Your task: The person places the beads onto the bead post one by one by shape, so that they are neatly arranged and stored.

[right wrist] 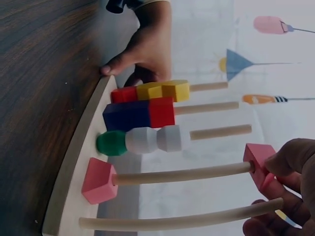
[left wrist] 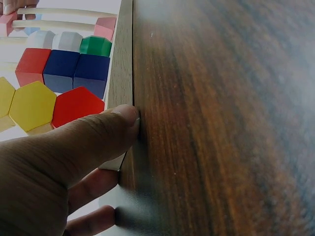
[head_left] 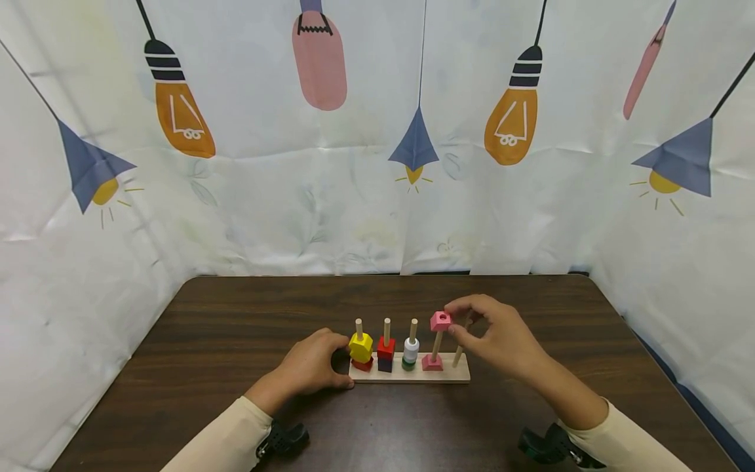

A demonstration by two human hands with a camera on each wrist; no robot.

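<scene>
A wooden peg board [head_left: 407, 377] with upright pegs stands on the table. My left hand [head_left: 309, 364] grips its left end, thumb [left wrist: 115, 123] on the front edge. With thumb and fingers my right hand [head_left: 495, 331] pinches a pink block [head_left: 440, 320] at the top of the fourth peg [right wrist: 187, 174]. Another pink block [right wrist: 100, 181] sits at that peg's foot. Yellow hexagon blocks [head_left: 361, 347] lie over a red hexagon [left wrist: 78, 106]. A red block [right wrist: 161, 112] tops dark blue ones [right wrist: 127, 115]; white blocks [right wrist: 141, 140] top a green one [right wrist: 111, 143].
The rightmost peg [right wrist: 172, 223] carries no block and stands close to my right fingers. Dark brown wood-grain table [head_left: 401, 432] surrounds the board. A white printed cloth [head_left: 366, 210] hangs behind and at both sides.
</scene>
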